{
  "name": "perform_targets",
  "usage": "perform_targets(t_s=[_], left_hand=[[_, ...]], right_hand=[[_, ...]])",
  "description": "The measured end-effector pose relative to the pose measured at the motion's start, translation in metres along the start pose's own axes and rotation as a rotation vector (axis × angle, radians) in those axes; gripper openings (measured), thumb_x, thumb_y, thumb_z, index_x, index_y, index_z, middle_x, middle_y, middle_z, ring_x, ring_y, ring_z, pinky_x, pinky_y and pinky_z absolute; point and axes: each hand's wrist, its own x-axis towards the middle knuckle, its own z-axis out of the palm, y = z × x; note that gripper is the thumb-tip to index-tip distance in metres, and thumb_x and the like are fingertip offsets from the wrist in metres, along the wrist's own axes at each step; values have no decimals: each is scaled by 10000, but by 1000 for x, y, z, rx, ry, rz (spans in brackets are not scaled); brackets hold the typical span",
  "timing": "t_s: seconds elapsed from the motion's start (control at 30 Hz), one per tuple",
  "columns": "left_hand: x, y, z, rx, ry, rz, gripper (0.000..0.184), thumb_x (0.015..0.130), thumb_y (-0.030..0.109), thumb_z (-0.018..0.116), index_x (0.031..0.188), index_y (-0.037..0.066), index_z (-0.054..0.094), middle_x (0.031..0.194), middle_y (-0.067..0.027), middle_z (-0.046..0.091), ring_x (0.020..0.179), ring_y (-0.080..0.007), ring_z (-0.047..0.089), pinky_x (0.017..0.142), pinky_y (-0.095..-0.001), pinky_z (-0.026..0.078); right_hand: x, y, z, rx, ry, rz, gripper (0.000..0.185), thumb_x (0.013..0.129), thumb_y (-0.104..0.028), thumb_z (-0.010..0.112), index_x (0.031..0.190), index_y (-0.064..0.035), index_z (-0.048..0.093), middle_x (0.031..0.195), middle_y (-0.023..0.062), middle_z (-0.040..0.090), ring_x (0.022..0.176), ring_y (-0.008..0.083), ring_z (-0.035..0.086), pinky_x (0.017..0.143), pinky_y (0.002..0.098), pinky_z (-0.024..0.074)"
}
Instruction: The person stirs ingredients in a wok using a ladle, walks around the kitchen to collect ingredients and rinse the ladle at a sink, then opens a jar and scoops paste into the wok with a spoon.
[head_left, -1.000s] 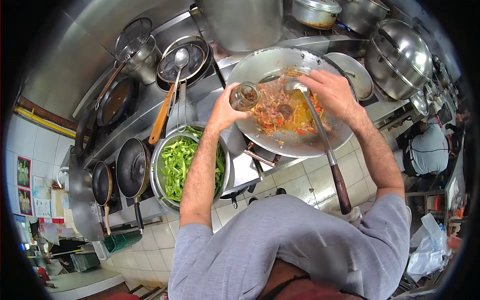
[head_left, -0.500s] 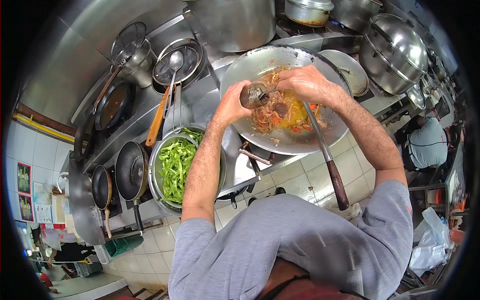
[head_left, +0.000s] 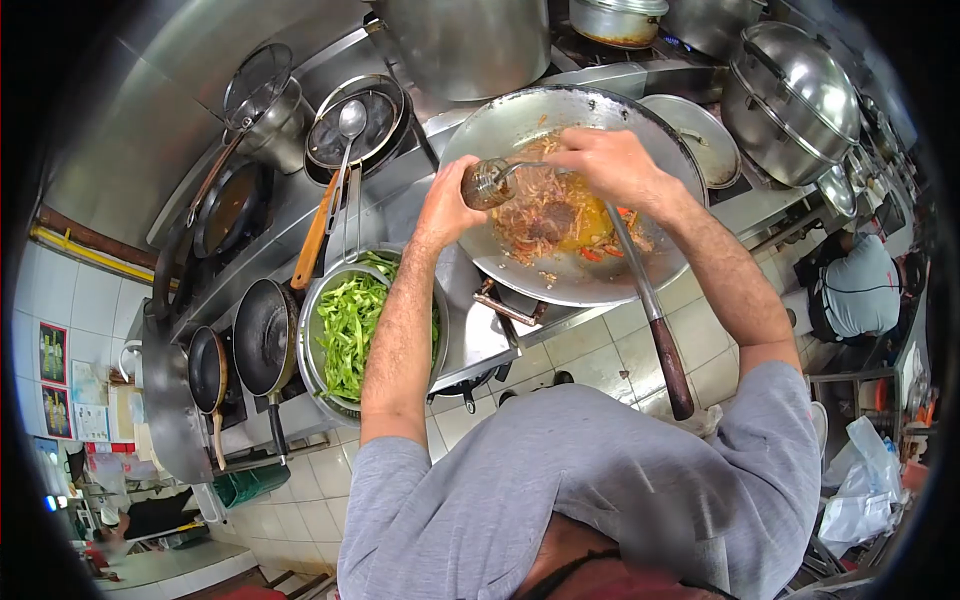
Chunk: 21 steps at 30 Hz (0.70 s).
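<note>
My left hand [head_left: 446, 205] is wrapped around a small glass jar [head_left: 484, 186], held tilted over the left side of a large wok [head_left: 600, 290]. My right hand [head_left: 608, 163] grips a metal spoon [head_left: 538, 167], whose far end is at the jar's mouth. The jar's contents look dark, but I cannot make out what they are. Below lie sliced vegetables [head_left: 528, 238] in yellowish liquid, with a mound of dark brown seasoning [head_left: 562, 217] on top. A long-handled wok tool [head_left: 640, 290] leans across the wok's near rim, its head hidden by my right hand and the food.
Left of the wok stands a metal bowl of sliced green vegetables [head_left: 352, 335]. Farther left are frying pans [head_left: 264, 340] and a spoon laid on strainers [head_left: 351, 120]. A tall pot [head_left: 465, 50] and a lidded steamer [head_left: 790, 105] stand behind. Another person [head_left: 858, 285] is at right.
The jar has shifted slightly left and up, and the spoon's end has come to its mouth. The dark seasoning in the wok has spread wider. Some haze hangs over the food.
</note>
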Motion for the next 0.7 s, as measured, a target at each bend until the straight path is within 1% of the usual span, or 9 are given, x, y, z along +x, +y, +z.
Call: perform_targets(t_s=[0.07, 0.13, 0.27, 0.33, 0.4, 0.47, 0.53, 0.63, 0.7], left_hand=[[2, 8, 3, 6, 12, 59, 654, 515, 55, 718, 1124, 66, 480, 1064, -124, 535, 1041, -307, 496, 932, -377, 393], [2, 12, 2, 36, -12, 26, 675, 501, 43, 718, 1132, 59, 477, 1091, -117, 534, 1067, -299, 491, 950, -369, 385], [-2, 7, 1, 87, 29, -31, 696, 489, 31, 722, 1140, 53, 476, 1098, -116, 538, 1074, -291, 499, 953, -361, 389], [-4, 2, 2, 69, 83, -58, 683, 494, 52, 729, 1130, 56, 480, 1076, -125, 543, 1047, -300, 506, 932, -369, 398], [-6, -3, 1, 53, 141, -81, 671, 498, 72, 735, 1120, 58, 484, 1054, -135, 549, 1019, -308, 513, 912, -377, 407], [-9, -4, 0, -71, 188, -172, 697, 495, 90, 749, 1136, 50, 479, 1093, -140, 549, 1030, -287, 531, 901, -366, 423], [-13, 5, -2, -115, 192, -218, 711, 502, 102, 760, 1148, 41, 470, 1107, -140, 550, 1034, -271, 537, 896, -359, 429], [-13, 3, 2, -191, 236, -237, 740, 514, 129, 782, 1168, 25, 452, 1121, -139, 554, 1034, -248, 546, 890, -347, 434], [-15, -4, 7, -228, 291, -216, 784, 515, 156, 807, 1187, 11, 431, 1097, -131, 565, 1017, -234, 553, 894, -337, 431]], right_hand=[[7, -5, 5, -2, 20, -55, 314, 654, -3, 577, 931, -140, 629, 841, 34, 544, 860, 223, 580, 657, 354, 502], [11, -8, 5, -45, -166, -59, 358, 697, -52, 580, 1023, -192, 632, 855, 44, 551, 876, 227, 586, 705, 354, 503], [2, 1, -18, -25, -99, -87, 354, 706, -52, 581, 1026, -192, 639, 851, 47, 556, 875, 233, 590, 711, 362, 502], [-8, 6, -30, -28, -21, 5, 300, 713, -51, 581, 979, -174, 646, 869, 45, 567, 870, 242, 594, 720, 366, 502], [-17, 11, -27, -25, -31, 28, 348, 654, 10, 569, 970, -124, 630, 834, 50, 544, 819, 244, 584, 662, 361, 502], [-27, 9, 1, -43, -40, 234, 290, 722, -56, 582, 990, -153, 633, 935, 54, 593, 873, 239, 612, 705, 357, 521], [-33, 8, 42, -180, -272, 190, 261, 731, -43, 560, 969, -125, 627, 954, 75, 608, 809, 257, 636, 655, 370, 532], [-43, 21, 54, -194, -224, 190, 265, 742, -48, 555, 982, -129, 631, 937, 93, 622, 826, 262, 635, 662, 375, 532], [-43, 18, 27, -7, -111, 359, 272, 745, -42, 540, 989, -118, 633, 904, 99, 632, 852, 260, 629, 709, 383, 520]])
